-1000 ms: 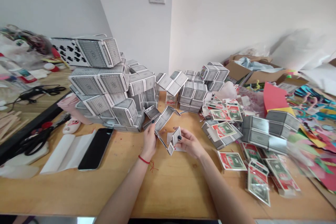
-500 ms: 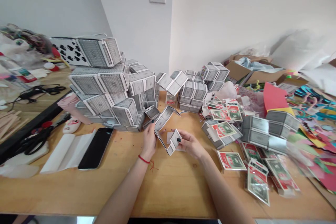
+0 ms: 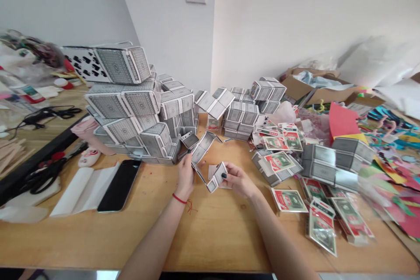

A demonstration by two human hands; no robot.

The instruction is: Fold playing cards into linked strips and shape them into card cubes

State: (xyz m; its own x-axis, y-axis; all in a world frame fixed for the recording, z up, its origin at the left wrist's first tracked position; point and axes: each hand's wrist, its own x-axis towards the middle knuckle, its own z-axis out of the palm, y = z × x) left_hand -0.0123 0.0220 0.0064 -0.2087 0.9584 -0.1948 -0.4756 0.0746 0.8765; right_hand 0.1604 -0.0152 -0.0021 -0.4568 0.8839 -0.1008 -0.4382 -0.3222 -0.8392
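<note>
The left hand (image 3: 186,176) and right hand (image 3: 240,180) hold folded playing cards (image 3: 215,181).

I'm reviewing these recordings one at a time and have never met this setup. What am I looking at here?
There is no machine: two bare hands, the left and the right, belong to the person wearing the camera on their head, so you look forward and down at the work. Between them they hold folded cards. On the wooden table, blocks built from cards stand beyond the hands, a phone lies to the left, and red-and-green card packs lie to the right.
</note>
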